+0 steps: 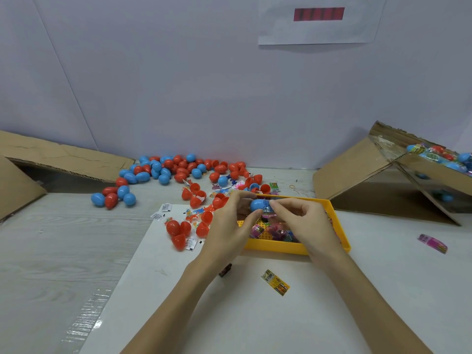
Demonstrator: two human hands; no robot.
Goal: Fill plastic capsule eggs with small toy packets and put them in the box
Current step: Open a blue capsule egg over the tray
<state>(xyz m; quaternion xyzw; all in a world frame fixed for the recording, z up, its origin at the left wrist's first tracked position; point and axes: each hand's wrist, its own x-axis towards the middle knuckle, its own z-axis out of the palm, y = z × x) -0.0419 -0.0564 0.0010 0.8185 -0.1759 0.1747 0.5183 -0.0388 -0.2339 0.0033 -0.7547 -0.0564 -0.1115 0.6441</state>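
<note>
My left hand [229, 223] holds a blue capsule egg half [257, 205] above the yellow tray [275, 247]. My right hand [298, 221] pinches a small toy packet [267, 210] at the open mouth of that blue half. The tray holds several colourful packets [270, 231]. A cardboard box [362, 172] at the right lies tilted, with filled eggs [439, 157] inside. Loose red and blue eggs [178, 169] are piled at the back of the table.
Open red egg halves [194, 198] and small white packets [166, 208] lie left of the tray. A yellow packet [275, 282] lies near me, a pink one [433, 243] at the right. A flattened cardboard box [51, 162] lies at the left.
</note>
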